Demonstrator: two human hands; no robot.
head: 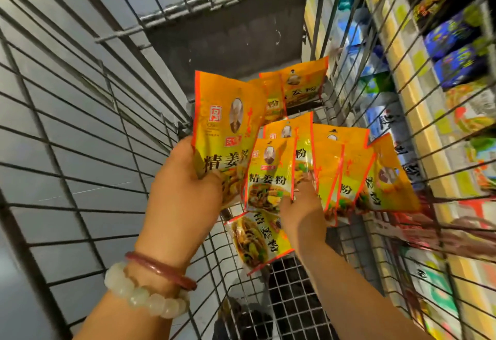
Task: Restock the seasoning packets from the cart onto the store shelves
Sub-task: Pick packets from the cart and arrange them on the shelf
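Right now you are reaching both hands down into the wire cart (88,114), and everything sits relative to that cart. Your left hand (185,192) is gripping a yellow seasoning packet (228,116) by its lower edge, thumb curled over the front, holding it upright above the cart's floor. Your right hand (302,205) is pinching a second packet (269,175) near its bottom corner, with fingers tucked in among a fan of other packets (349,173) leaning toward the cart's right wall. One more packet (259,237) is lying flat on the cart's mesh floor under your wrists, and two packets (303,81) are standing farther in, near the cart's far end. Beyond the cart's right wall, the store shelves (418,103) are showing blurred coloured goods. On your left wrist you are wearing a pale bead bracelet (145,294) and a reddish bangle (161,270).
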